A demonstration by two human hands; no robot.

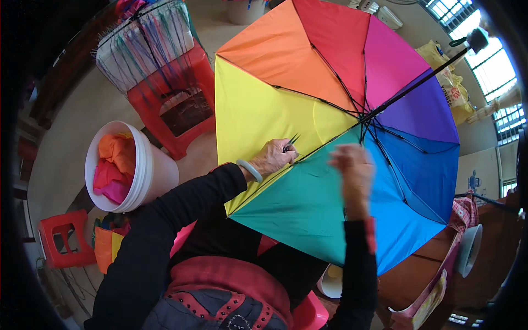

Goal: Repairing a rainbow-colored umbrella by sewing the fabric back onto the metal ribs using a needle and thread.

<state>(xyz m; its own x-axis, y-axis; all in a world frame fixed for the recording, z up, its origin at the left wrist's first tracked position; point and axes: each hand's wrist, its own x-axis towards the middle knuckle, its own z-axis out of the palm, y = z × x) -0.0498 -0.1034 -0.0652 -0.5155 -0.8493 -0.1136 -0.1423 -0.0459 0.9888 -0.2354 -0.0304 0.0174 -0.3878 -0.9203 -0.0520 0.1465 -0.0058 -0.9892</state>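
An open umbrella with rainbow panels (264, 118) lies spread before me, its inside and black ribs facing me. The black shaft (423, 86) slants up to the far right and ends in a dark handle (477, 40). My left hand (274, 158), with a pale bangle at the wrist, is closed at the rib along the yellow and green seam. Two dark thin blades, like small thread snips (292, 142), stick out of its fingers. Over the green panel, right of the left hand, is my right hand (353, 165). Motion blurs its fingers, so what they hold cannot be seen.
A white bucket (157, 176) of orange and pink cloth stands at the left. Behind it a red stool (181, 104) bears a white block hung with many coloured threads (140, 49). Another red stool (65, 237) is at the far left. A wooden surface (410, 278) lies at the right.
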